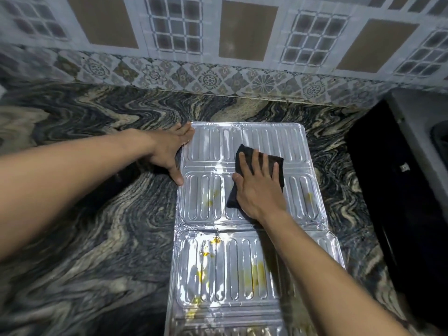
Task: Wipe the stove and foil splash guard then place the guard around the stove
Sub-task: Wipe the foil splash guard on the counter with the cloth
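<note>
Wiping of the foil splash guard [242, 275], head view. The guard lay opened flat on the veined stone countertop [97, 238], its ribbed panels running away from the viewer, presumably so that each face could take downward pressure without buckling. The nearest panels carried yellow stains [259, 270], and smaller ones showed on the middle panel; these areas appeared not yet cleaned.

On the middle panel the right hand [260, 190] pressed a black cloth [232, 197] against the foil. Its fingers were straight and spread across the cloth, not curled round it, a posture that suits a broad sliding wipe and spreads the load over the thin sheet.

At the far left corner of the guard the left hand [169, 151] lay with straight fingers against the edge and the thumb reaching back along the same side. It gripped nothing; it appeared to pin the light foil so that the strokes would not drag it over the counter.

At the right edge stood a dark appliance [400, 202], probably the stove, just beside the guard but only partly in view. Its surface was too dark to judge clean or dirty. Beyond the counter rose a patterned tiled wall [247, 32].

The step in hand was judged to be the wiping of the guard; standing it around the stove lay ahead.
</note>
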`<act>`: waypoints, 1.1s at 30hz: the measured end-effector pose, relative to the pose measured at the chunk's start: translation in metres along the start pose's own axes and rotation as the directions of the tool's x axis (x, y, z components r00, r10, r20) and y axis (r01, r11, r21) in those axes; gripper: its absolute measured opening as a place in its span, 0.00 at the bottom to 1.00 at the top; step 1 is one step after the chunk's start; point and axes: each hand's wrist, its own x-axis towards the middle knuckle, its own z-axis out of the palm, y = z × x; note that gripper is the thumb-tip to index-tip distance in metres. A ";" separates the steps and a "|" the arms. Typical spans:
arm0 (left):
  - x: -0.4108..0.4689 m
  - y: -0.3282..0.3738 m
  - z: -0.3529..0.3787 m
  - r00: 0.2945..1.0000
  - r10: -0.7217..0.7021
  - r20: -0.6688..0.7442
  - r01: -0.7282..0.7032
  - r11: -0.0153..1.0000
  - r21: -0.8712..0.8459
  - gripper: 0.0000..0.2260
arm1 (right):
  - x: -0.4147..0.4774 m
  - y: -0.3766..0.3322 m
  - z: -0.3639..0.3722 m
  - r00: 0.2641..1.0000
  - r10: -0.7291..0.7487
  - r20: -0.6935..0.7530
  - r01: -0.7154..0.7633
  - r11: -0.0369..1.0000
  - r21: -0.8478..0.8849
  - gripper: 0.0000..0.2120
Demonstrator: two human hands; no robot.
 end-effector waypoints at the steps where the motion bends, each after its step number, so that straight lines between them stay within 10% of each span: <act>1: 0.000 0.000 0.001 1.000 -0.002 0.002 0.002 1.000 -0.002 0.73 | 0.001 -0.004 0.000 0.999 -0.040 0.003 0.040 0.999 -0.006 0.27; 11: 0.002 -0.001 0.005 1.000 -0.017 -0.002 0.017 1.000 -0.023 0.71 | -0.033 -0.026 0.001 0.801 -0.577 0.163 0.556 0.816 0.157 0.23; 23: -0.051 0.018 0.039 0.971 0.063 -0.229 -0.103 0.981 -0.165 0.51 | -0.054 0.006 0.007 0.950 -0.310 0.028 0.304 0.944 0.129 0.23; 33: -0.092 0.058 0.075 0.999 0.023 -0.027 -0.024 0.997 -0.069 0.69 | -0.055 0.014 0.001 0.980 -0.184 0.082 0.176 0.979 0.100 0.26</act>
